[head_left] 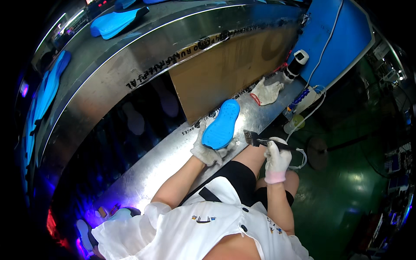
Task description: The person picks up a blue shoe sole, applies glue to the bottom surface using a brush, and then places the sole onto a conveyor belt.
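Note:
A blue shoe sole lies over my gloved left hand, its dotted toe end pointing away from me. The fingers of that hand curl around the sole's near end, above the metal ledge. To its right, my gloved right hand is closed around the black handle of a flat brush. The bristles point left toward the sole, a little apart from it. A white tube or cord loops from the handle's rear end.
A metal ledge runs before me, with a loose white glove and a black-and-white bottle at its far end. Cardboard stands behind. Blue soles lie on the curved conveyor. A blue panel bounds the far right.

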A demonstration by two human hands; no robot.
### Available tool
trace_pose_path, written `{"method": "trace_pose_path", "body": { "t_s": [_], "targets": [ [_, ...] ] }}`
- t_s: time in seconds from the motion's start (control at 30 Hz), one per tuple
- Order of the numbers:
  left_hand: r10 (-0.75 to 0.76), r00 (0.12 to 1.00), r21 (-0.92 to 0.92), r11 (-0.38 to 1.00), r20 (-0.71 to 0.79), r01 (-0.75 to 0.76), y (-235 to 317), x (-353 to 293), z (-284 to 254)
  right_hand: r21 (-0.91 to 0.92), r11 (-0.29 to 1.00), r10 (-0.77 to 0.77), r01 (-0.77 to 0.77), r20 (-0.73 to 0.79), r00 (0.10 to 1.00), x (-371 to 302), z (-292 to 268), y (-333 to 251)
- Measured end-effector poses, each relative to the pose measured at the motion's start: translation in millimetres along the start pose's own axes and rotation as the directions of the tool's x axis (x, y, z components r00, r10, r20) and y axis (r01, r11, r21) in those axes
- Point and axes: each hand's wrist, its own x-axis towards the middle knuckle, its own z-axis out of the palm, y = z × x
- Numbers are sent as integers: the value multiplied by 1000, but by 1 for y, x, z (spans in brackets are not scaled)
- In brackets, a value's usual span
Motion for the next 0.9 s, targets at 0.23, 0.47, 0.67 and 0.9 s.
{"method": "trace_pose_path", "body": {
  "t_s": [0.23, 0.47, 0.67, 0.9],
  "targets": [
    [62, 991, 242, 966, 114, -89, -53, 13, 21, -591, 758, -234, 277, 150, 961, 50, 21, 24],
    [255, 922, 193, 928, 291, -318, -35, 7, 31, -537, 561, -256, 631, 612, 748, -35, 40, -65],
    [341, 890, 309, 848, 303, -430, -71, 2, 31, -438, 260, -658, 860, 571, 490, -16, 52, -57],
    [151, 880, 190, 947, 450, -259, -69, -5, 38, -382, 566, -648, 731, 343, 681, -5, 39, -56]
  ]
}}
